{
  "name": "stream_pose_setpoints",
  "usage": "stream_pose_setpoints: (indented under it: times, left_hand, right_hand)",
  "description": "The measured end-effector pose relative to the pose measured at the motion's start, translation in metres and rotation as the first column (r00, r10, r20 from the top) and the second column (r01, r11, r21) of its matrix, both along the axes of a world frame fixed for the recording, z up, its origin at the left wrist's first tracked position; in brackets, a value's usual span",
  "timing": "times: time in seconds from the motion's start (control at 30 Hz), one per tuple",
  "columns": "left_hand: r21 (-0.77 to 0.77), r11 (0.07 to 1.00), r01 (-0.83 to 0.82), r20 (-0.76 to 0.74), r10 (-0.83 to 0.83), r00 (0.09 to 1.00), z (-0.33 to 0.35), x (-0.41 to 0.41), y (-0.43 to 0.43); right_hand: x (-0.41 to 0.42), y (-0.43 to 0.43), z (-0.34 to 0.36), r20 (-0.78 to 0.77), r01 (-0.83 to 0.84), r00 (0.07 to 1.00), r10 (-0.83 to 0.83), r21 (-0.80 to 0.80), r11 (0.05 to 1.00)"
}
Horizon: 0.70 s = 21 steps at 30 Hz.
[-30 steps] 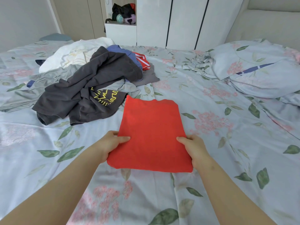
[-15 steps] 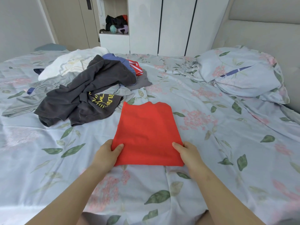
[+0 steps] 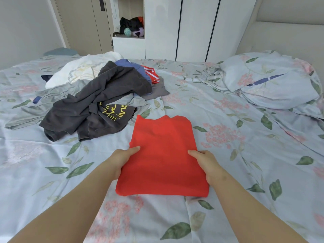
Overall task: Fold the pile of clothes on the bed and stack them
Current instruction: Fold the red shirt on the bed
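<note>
Garment of bright red-orange soft cloth, folded into a thick rectangle, is lying on the pale blue floral-print bed, directly in front of the person. Its near edge is looking smooth and rounded, while its far edge is showing a wavy, uneven line. The left hand is gripping its left side and the right hand is gripping its right side, each thumb lying on top of the cloth, the other fingers hidden beneath it. Beyond it to the left, a loose pile of unfolded clothes is sitting apart from it: a crumpled dark grey shirt with a yellow print on top, a white garment, a blue garment and a red-and-white striped piece behind.
</note>
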<state>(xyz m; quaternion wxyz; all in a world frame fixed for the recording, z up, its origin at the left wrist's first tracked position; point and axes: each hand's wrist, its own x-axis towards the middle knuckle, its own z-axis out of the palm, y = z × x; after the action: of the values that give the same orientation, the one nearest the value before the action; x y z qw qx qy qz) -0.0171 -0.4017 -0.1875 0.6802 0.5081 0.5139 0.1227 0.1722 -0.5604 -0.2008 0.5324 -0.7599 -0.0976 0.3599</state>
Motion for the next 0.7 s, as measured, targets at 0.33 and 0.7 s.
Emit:
stream_pose_setpoints:
  times: [0.33,0.7]
  left_hand:
    - [-0.122,0.991,0.045,0.027,-0.042,0.999,-0.024,0.030,0.037]
    - [0.261,0.965,-0.016,0.405,-0.094,0.909,0.083,0.049,0.024]
  right_hand:
    - [0.029,0.043,0.000,-0.140,-0.075,0.988,0.069,-0.036,0.997]
    - [0.044,0.015,0.100,-0.148,0.028,0.988,0.036,0.410,0.911]
